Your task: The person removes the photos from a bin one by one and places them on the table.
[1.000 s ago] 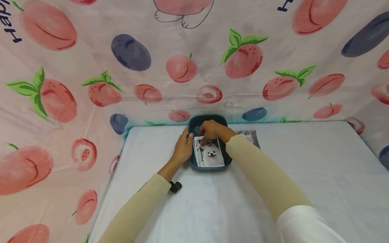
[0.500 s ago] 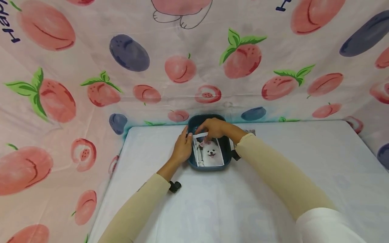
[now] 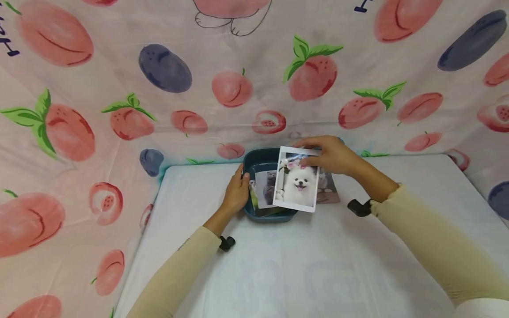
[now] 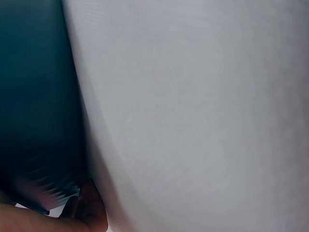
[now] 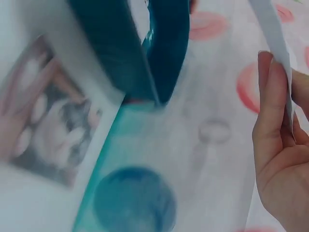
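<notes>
One dog photo [image 3: 297,181] is pinched between right-hand fingers [image 5: 273,96].

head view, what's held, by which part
The right hand pinches the dog photo at its top right corner; the left hand grips the tray by its left side.

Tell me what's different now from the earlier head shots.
The right hand has lifted the dog photo out of the bin, up and rightward, and holds it over the right rim. That uncovered other photos inside. The left hand still holds the bin's left side.
</notes>
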Tool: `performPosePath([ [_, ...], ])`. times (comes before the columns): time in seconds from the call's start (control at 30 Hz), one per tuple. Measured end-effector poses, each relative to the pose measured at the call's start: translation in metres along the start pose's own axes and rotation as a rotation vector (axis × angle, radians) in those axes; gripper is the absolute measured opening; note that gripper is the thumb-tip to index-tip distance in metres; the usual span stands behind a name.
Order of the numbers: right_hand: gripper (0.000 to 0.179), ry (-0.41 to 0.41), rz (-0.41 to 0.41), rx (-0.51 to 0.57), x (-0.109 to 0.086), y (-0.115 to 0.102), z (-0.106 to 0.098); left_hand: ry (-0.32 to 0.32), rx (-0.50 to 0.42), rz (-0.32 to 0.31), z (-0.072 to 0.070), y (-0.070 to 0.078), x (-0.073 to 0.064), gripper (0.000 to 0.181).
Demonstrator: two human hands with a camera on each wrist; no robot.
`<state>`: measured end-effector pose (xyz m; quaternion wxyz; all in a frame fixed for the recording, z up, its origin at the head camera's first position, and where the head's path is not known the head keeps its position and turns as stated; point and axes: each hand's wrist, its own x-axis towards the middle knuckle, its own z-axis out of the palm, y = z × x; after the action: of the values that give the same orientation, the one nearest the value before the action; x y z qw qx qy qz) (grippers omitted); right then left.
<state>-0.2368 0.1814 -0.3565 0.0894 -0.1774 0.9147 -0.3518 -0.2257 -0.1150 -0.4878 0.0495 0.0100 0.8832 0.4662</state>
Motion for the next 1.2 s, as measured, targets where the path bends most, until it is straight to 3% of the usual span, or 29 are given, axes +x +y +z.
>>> performPosePath([
  [0.17,0.047,-0.051,0.082,0.056,-0.046,0.039,-0.006,-0.005,-0.009,0.006,0.000,0.000,0.001,0.057],
  [0.4,0.043,-0.141,0.161,0.148,-0.083,0.092,0.025,-0.016,-0.012,-0.010,-0.001,-0.001,0.000,0.058],
  [0.5,0.041,-0.132,0.156,0.133,-0.088,0.104,0.039,-0.016,-0.013,-0.018,-0.001,-0.001,0.000,0.058],
  [0.8,0.041,-0.041,0.028,-0.085,-0.094,0.116,0.071,-0.011,-0.017,-0.014,0.002,-0.003,0.001,0.057],
  [0.97,0.043,-0.014,-0.019,-0.169,-0.096,0.117,0.078,-0.015,-0.021,-0.014,0.002,-0.002,0.000,0.058],
  [1.2,0.041,0.029,-0.035,-0.199,-0.096,0.115,0.079,-0.018,-0.011,-0.016,0.000,-0.001,0.000,0.058],
])
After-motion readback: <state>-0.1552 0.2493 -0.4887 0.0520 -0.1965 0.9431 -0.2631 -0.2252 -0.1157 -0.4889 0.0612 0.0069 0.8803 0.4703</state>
